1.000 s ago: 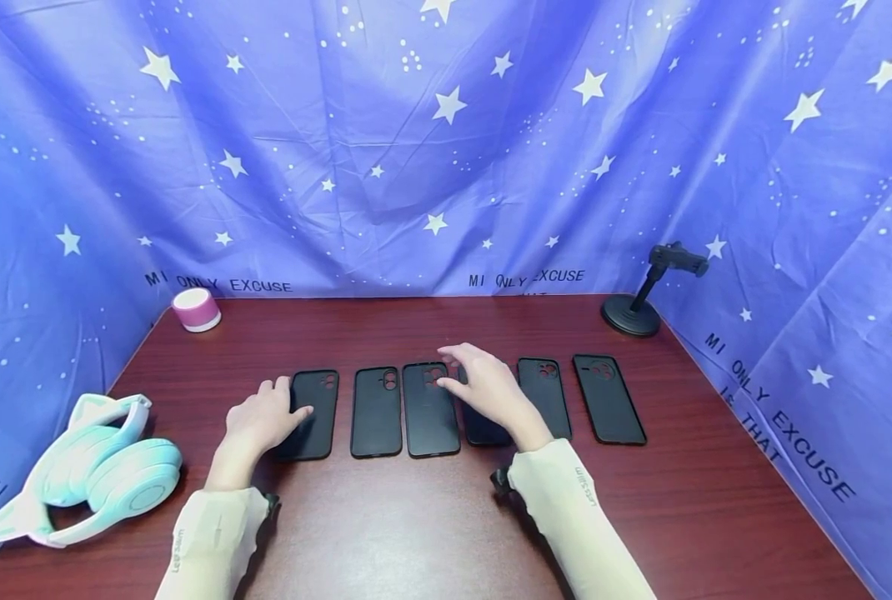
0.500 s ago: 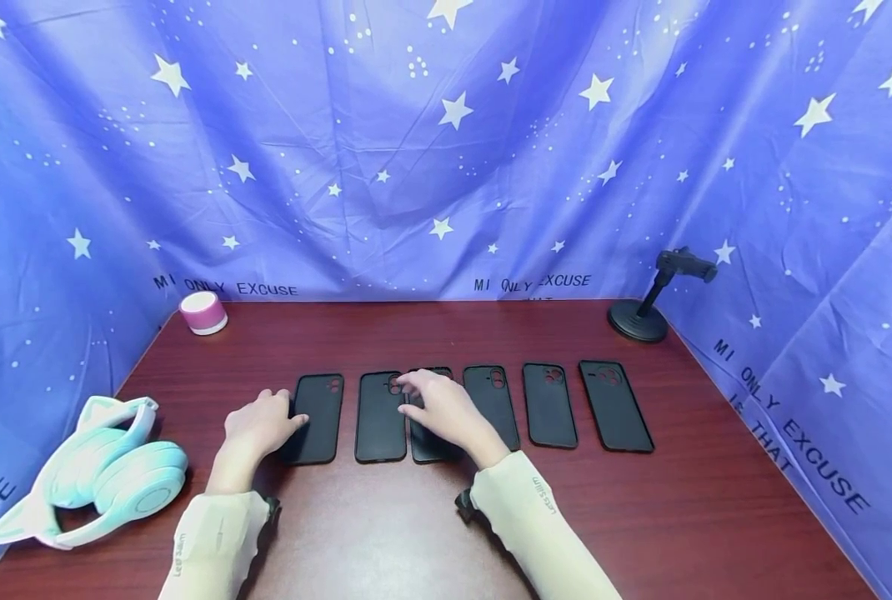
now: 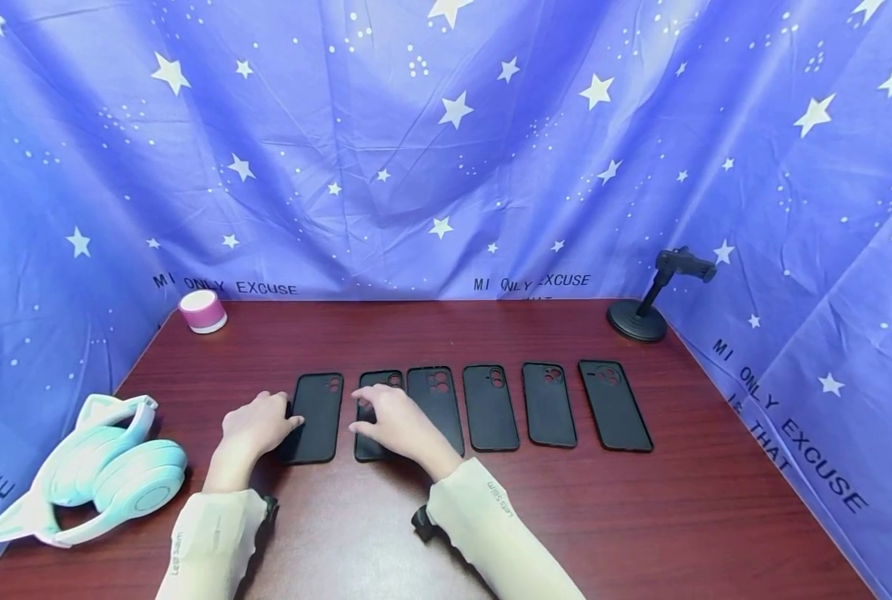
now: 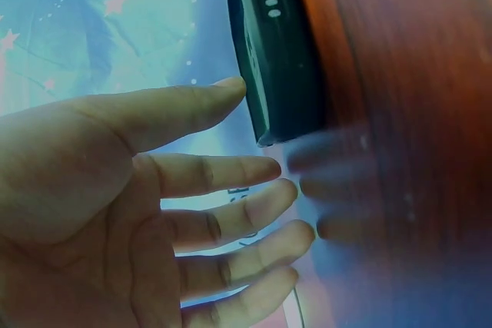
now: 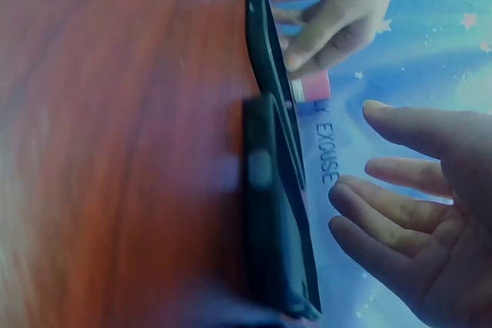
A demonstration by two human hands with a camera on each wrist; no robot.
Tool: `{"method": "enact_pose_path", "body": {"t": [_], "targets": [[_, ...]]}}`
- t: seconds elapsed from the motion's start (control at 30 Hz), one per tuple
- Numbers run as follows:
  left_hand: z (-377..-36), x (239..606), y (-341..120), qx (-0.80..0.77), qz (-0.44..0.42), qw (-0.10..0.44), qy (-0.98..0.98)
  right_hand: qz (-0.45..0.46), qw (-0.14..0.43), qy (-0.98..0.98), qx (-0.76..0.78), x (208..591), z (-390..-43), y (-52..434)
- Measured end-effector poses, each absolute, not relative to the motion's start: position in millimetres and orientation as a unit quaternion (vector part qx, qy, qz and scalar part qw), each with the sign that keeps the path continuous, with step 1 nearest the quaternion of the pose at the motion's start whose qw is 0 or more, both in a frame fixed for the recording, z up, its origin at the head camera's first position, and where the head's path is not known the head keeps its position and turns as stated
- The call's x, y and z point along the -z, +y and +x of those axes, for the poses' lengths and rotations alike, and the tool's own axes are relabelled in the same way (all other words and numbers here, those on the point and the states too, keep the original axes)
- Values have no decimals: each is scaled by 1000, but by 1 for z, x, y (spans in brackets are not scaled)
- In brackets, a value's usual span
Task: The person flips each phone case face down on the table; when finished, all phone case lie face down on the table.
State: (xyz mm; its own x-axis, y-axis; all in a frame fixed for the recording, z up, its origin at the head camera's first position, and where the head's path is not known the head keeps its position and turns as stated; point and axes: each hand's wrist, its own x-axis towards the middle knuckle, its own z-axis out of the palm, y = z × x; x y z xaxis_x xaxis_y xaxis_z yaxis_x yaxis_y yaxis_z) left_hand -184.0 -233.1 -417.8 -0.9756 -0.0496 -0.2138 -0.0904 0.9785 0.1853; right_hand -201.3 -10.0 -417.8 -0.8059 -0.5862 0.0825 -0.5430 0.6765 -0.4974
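Observation:
Several black phone cases lie in a row on the dark red table (image 3: 663, 517). My left hand (image 3: 257, 425) rests at the left edge of the leftmost case (image 3: 320, 412), fingers straight. In the left wrist view the thumb (image 4: 192, 101) touches that case's side (image 4: 280, 51). My right hand (image 3: 388, 418) is spread over the second case (image 3: 371, 450), covering most of it. In the right wrist view its fingers (image 5: 384, 213) are straight and just above the case (image 5: 273, 213). Neither hand grips anything. The third case (image 3: 434, 404) lies uncovered beside it.
Teal cat-ear headphones (image 3: 97, 471) sit at the table's left edge. A pink-and-white speaker (image 3: 202, 311) stands at the back left, a black phone stand (image 3: 639, 310) at the back right. Blue star-printed cloth (image 3: 446, 167) walls in three sides.
My right hand has slid left along the row, from the fourth case over the third to the second. The left hand has stayed at the leftmost case.

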Motion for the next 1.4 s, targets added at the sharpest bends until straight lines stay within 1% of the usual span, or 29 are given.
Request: {"method": "enact_pose_path", "body": {"t": [0.2, 0.33, 0.47, 0.77, 1.07, 1.27, 1.4], "targets": [[-184, 420, -234, -97, -25, 96, 990, -308, 45, 914, 260, 424, -197, -25], [-185, 419, -234, -98, -23, 98, 990, -279, 46, 912, 296, 426, -195, -34], [-185, 417, -233, -101, -23, 104, 989, -259, 63, 905, 332, 430, -195, -42], [-184, 417, -232, -103, -24, 94, 990, -273, 90, 918, 273, 433, -191, -50], [-186, 418, -231, -118, -30, 107, 987, -270, 107, 917, 274, 432, -189, -50], [-188, 417, -234, -164, -31, 104, 980, -272, 106, 910, 294, 433, -191, -48], [-188, 414, -238, -243, -31, 96, 965, -267, 111, 909, 300, 434, -193, -47]]}}
